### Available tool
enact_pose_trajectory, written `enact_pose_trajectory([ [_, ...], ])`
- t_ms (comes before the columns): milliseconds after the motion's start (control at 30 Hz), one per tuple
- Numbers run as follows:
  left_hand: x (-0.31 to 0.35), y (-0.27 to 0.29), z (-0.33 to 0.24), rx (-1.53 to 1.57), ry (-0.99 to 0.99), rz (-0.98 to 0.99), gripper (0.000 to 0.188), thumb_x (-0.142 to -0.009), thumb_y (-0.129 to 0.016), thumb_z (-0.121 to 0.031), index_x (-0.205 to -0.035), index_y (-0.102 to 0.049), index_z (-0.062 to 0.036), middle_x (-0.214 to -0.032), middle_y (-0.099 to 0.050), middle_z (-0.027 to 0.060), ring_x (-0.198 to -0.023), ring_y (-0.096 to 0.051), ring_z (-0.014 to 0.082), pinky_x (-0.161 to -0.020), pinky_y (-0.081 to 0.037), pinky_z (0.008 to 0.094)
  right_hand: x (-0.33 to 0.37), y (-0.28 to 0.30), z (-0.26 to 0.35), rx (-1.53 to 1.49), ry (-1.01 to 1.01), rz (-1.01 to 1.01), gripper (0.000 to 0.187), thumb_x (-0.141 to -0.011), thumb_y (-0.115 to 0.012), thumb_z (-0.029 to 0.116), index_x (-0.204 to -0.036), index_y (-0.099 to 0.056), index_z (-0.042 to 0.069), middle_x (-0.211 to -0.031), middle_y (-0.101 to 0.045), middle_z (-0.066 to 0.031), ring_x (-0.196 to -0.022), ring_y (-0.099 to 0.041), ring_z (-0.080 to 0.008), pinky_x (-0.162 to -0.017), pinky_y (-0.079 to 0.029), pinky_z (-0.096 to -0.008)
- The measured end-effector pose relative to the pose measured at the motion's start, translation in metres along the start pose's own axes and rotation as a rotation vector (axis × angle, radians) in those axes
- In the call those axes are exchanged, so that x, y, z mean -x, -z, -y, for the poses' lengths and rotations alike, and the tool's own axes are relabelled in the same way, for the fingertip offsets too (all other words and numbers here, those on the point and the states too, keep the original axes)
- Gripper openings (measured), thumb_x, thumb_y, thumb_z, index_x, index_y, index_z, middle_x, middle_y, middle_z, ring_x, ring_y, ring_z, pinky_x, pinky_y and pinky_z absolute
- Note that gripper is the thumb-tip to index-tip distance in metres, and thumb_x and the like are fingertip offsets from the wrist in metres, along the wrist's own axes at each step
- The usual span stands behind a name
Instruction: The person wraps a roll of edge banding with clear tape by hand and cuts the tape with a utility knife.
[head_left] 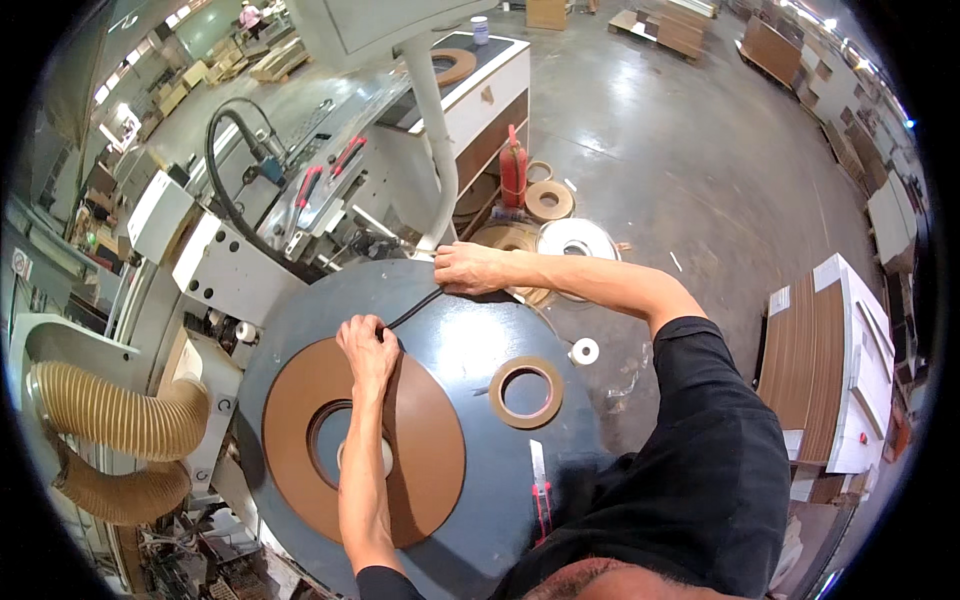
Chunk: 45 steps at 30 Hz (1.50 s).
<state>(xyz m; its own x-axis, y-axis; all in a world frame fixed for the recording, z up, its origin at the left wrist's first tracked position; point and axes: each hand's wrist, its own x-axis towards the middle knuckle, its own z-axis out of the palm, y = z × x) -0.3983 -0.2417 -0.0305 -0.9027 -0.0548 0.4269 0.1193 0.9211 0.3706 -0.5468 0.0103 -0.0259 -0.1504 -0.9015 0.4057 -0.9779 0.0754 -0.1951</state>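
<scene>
A large flat roll of brown edge banding (430, 440) lies on the round blue-grey table (540, 330). My left hand (368, 352) is over the roll's far edge, its fingers closed on the banding. From there the loose strip of edge banding (415, 309), dark and seen edge-on, runs up to the right. At the table's far rim my right hand (470, 268) is closed around the strip's other part; its fingertips are partly hidden. To the right of the roll lies a tape roll (556, 393), and nearer to me a utility knife (540, 490) with its blade out.
Left of the table stands a machine (215, 265) with a ribbed hose (120, 410). A grey post (437, 130) rises beyond my right hand. Past it are a fire extinguisher (513, 175) and banding rolls (549, 200) on the floor. Stacked panels (805, 360) stand at the right.
</scene>
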Motion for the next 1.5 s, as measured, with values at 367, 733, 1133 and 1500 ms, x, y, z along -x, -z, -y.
enact_pose_trajectory([
  [367,0.03,-0.004,-0.006,0.115,-0.019,-0.036,0.013,-0.078,-0.067,-0.011,-0.088,-0.068,-0.0025,-0.094,-0.062,0.0149,-0.093,-0.055,0.0353,-0.09,-0.041,0.045,0.02,0.087,0.081,-0.067,-0.403,0.394,0.028,-0.082,-0.059,0.01,-0.109,-0.059,0.004,-0.084,-0.066,-0.0231,-0.078,-0.066,-0.0416,-0.065,-0.052,-0.0501],
  [733,0.017,-0.001,-0.021,0.212,-0.027,0.289,0.065,-0.072,-0.057,-0.013,-0.135,-0.053,0.0008,-0.15,-0.039,0.0241,-0.146,-0.022,0.0408,-0.121,-0.019,0.047,0.012,0.086,0.229,-0.64,-0.71,0.447,0.023,-0.085,-0.05,0.01,-0.092,-0.067,-0.003,-0.066,-0.068,-0.0146,-0.059,-0.069,-0.0208,-0.061,-0.057,-0.0332],
  [1133,0.098,0.027,-0.063,0.249,0.137,0.034,0.051,-0.083,-0.062,-0.019,-0.13,-0.057,0.0014,-0.143,-0.048,0.023,-0.136,-0.04,0.0394,-0.115,-0.032,0.0447,0.017,0.037,0.283,-0.926,-0.855,0.564,0.021,-0.091,-0.049,0.006,-0.088,-0.064,-0.008,-0.068,-0.068,-0.012,-0.06,-0.07,-0.0165,-0.056,-0.059,-0.029],
  [1500,0.257,0.144,-0.136,0.225,0.261,0.314,0.025,-0.075,-0.074,-0.017,-0.095,-0.068,-0.0026,-0.083,-0.064,0.0149,-0.083,-0.064,0.0327,-0.076,-0.051,0.0441,0.023,-0.018,0.302,-1.263,-0.917,0.312,0.02,-0.092,-0.045,0.002,-0.094,-0.06,-0.011,-0.08,-0.067,-0.013,-0.071,-0.072,-0.019,-0.065,-0.061,-0.0299],
])
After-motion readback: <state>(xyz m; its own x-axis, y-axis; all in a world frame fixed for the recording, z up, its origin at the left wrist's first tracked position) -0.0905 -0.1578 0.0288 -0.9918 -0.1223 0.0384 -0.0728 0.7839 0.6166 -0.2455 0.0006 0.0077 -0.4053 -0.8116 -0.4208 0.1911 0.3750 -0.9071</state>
